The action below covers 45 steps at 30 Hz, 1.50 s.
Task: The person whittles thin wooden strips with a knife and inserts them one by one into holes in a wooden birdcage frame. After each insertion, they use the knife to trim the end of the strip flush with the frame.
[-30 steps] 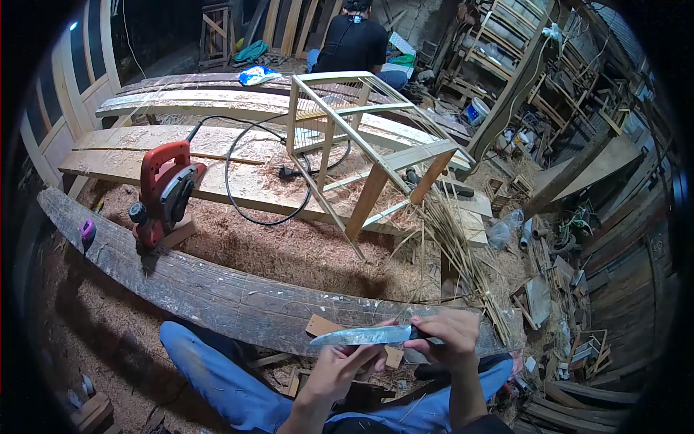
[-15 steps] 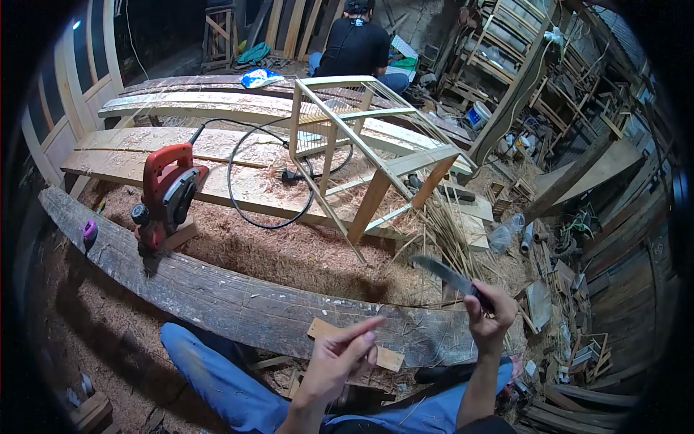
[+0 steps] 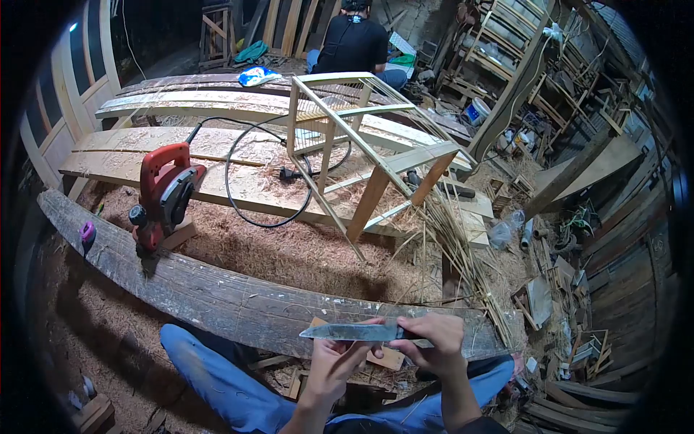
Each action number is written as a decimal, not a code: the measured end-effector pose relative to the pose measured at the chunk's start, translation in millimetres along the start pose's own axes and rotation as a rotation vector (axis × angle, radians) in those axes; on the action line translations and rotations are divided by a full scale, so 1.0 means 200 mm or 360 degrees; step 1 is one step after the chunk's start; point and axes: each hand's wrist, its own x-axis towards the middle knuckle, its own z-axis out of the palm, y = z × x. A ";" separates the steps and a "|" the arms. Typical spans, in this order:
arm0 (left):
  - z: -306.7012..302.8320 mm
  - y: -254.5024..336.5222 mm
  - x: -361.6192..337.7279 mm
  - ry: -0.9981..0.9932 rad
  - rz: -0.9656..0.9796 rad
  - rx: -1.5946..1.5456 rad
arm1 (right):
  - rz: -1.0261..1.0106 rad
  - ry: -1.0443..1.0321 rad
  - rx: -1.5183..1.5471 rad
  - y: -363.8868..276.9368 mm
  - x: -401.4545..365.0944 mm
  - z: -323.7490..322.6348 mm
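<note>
My right hand (image 3: 437,340) is wrapped round the handle of a knife (image 3: 354,332), whose wide blade lies level and points left. Just below and behind the blade is my left hand (image 3: 336,369), its fingers bent together and partly covered by the blade. Whatever those fingers may hold is hidden. Under both hands a small flat piece of wood (image 3: 390,358) rests against a weathered plank (image 3: 253,311). Beyond my right hand, a bundle of thin strips (image 3: 463,253) slants across the plank's right end.
A red electric planer (image 3: 163,192) stands on the plank's left part, near a purple-ringed object (image 3: 88,233). Ahead, a slatted wooden frame (image 3: 354,145) leans over pale boards (image 3: 116,155) and a black cable (image 3: 228,173). Another person (image 3: 352,43) sits with their back turned.
My right hand has swung the knife left and down, from raised at the right to level over my left hand. The strips now reach farther down, onto the plank.
</note>
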 end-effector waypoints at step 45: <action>0.01 0.04 -0.01 -0.0020 -0.0062 0.0171 | 0.0464 0.0632 -0.0378 0.19 -0.07 -0.18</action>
